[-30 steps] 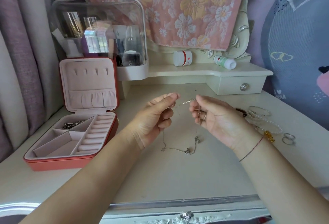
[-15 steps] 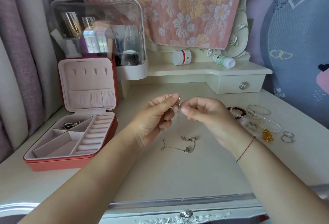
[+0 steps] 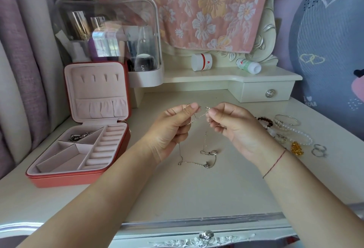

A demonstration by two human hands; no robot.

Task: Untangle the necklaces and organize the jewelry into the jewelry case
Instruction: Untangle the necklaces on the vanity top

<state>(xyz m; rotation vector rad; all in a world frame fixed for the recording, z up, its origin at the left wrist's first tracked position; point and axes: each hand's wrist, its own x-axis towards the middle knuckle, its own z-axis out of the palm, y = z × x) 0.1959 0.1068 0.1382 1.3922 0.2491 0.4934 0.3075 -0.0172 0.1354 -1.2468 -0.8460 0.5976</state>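
Thin silver necklace chains (image 3: 204, 156) hang tangled between my hands, their lower loops and small pendants resting on the dressing table. My left hand (image 3: 173, 129) pinches the chains at the top, and my right hand (image 3: 234, 125) pinches them a few centimetres to the right. A short stretch of chain runs between the fingertips. The red jewelry case (image 3: 65, 178) stands open at the left, lid upright, with pink compartments and ring rolls. One back compartment holds some small silver pieces (image 3: 78, 136).
To the right of my right hand lie a dark bead bracelet (image 3: 265, 120), silver bangles (image 3: 287, 119), a pearl bracelet (image 3: 303, 136), a gold piece (image 3: 296, 147) and two silver rings (image 3: 319, 150). A clear cosmetics box (image 3: 110, 37) stands behind the case. The table's front edge (image 3: 197, 223) is near.
My hands came together half a second ago and have now drawn slightly apart again, stretching a short length of chain between the fingertips. The pendants on the table shifted a little.
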